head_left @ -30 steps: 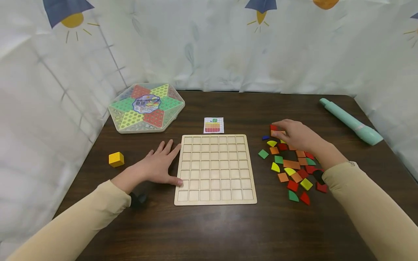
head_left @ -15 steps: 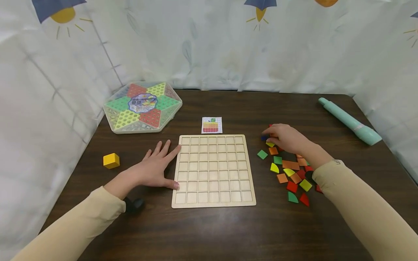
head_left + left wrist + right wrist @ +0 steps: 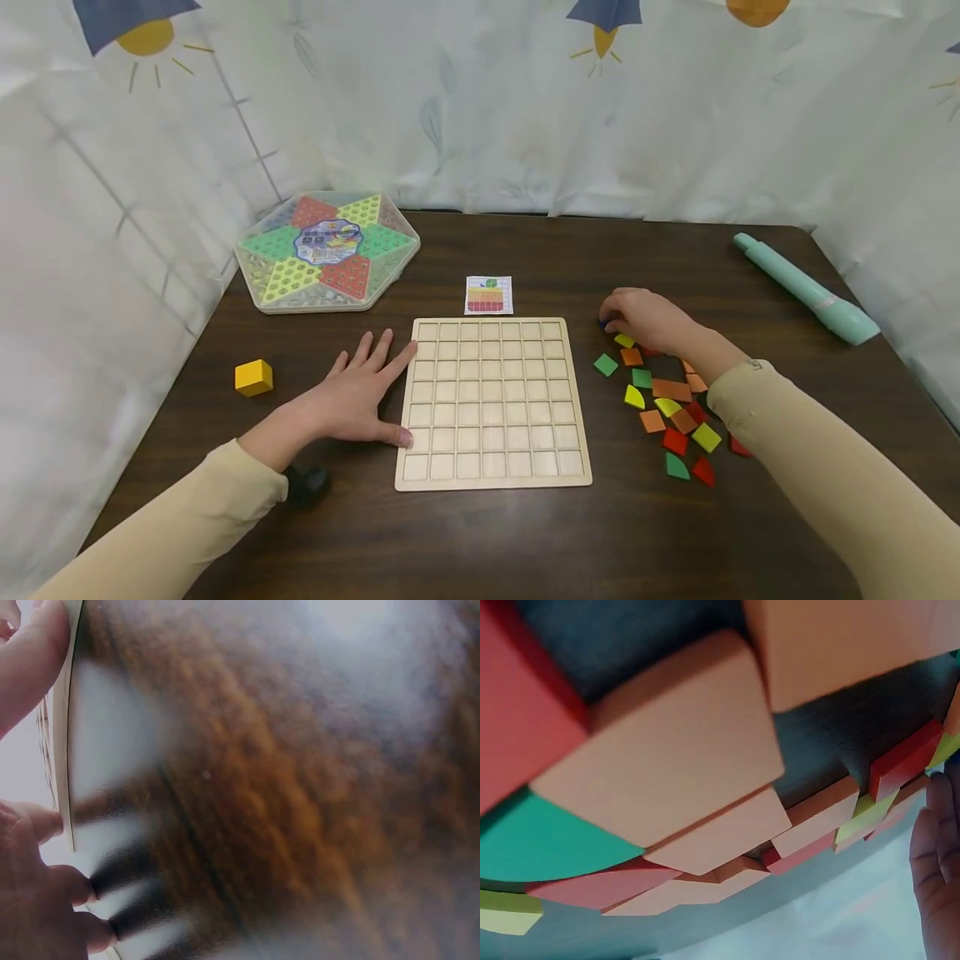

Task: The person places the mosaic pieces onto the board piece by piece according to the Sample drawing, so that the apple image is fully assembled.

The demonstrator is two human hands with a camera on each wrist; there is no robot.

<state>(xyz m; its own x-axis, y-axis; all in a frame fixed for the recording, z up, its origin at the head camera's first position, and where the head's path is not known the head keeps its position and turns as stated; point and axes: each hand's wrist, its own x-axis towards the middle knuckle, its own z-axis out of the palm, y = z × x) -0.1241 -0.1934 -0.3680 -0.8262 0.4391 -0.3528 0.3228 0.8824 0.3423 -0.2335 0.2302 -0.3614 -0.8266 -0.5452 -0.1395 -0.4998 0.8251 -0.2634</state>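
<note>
Fingers of L hand (image 3: pixel 347 408) spread, thumb + index touching grid board (image 3: pixel 491 404) just R of them, prob to steady it; R hand (image 3: pixel 647 322) fingertips at blue tile (image 3: pixel 603 325), pinch can't tell; other tiles (image 3: pixel 671 389) nearby

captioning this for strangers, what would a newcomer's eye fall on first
Probably the pale gridded board in the middle of the table, with the left hand, fingers spread, at its left edge. Next, the bright tiles scattered to the board's right, the right hand over their far end. The star-patterned box stands out too, at the back left.
</note>
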